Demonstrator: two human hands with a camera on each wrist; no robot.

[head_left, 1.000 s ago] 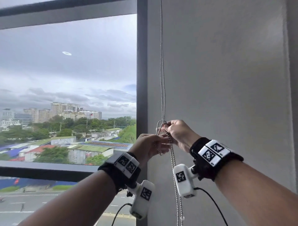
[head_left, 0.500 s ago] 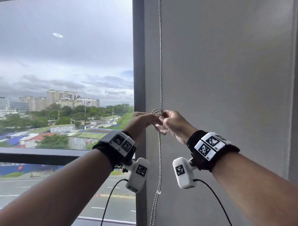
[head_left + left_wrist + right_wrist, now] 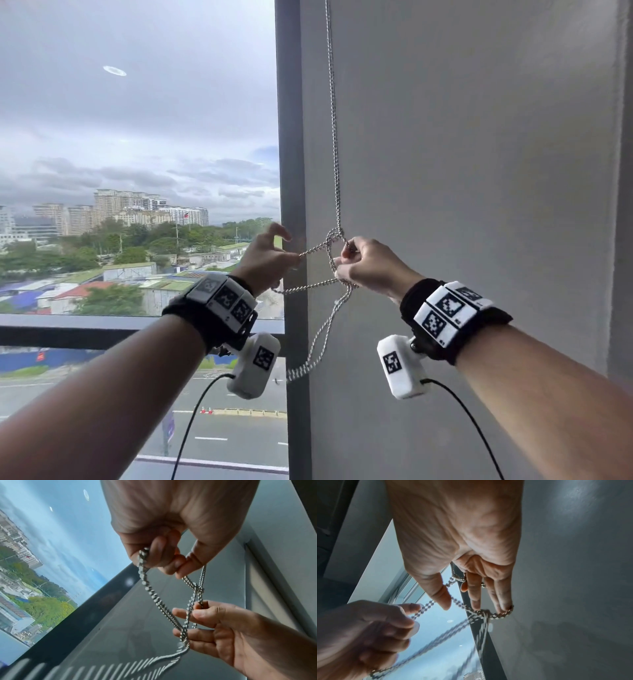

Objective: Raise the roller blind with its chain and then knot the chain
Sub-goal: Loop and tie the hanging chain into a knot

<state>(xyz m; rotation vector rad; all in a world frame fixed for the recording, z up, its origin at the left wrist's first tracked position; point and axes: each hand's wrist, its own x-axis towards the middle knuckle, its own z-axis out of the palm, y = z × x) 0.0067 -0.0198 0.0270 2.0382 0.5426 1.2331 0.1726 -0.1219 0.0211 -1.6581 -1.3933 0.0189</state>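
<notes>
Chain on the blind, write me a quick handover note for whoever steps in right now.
Left hand: pinches a doubled length of the chain and draws it out toward the window.
Right hand: fingers hooked in the chain, gripping the strands beside the loose knot.
Chain: hangs down along the grey wall, crosses itself between the hands, and the rest trails below them.
Done: no blind covers the glass in view; knot formed but open.
Left: pull the knot tight, then let go.
</notes>
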